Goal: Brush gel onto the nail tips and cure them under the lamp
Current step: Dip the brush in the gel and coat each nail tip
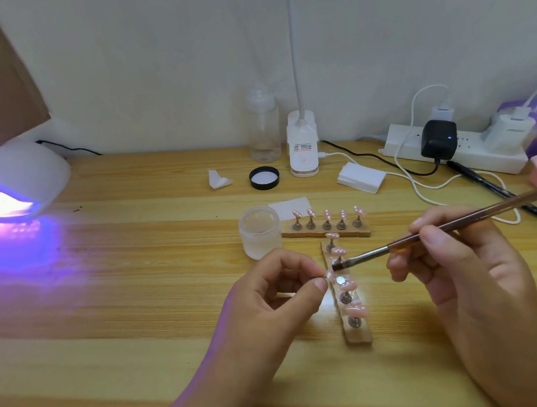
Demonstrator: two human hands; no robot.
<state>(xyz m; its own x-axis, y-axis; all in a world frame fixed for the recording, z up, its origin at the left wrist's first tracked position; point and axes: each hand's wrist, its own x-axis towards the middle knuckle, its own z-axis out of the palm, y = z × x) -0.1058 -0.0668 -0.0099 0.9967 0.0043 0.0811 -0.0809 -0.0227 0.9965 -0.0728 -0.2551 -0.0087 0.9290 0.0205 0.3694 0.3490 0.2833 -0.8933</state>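
One jar [259, 232] beside far rack [326, 231]; lamp [20, 176] glowing.

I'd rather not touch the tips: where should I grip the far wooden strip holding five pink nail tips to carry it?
Probably pinch the far wooden strip by its bare right end, coming from the right. The pink nail tips stand upright along its top, and the frosted jar crowds its left end.

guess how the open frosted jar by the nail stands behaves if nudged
The frosted jar looks squat and wide-based, so it probably slides on the wooden table rather than tipping. It stands open, so any contents might smear out.
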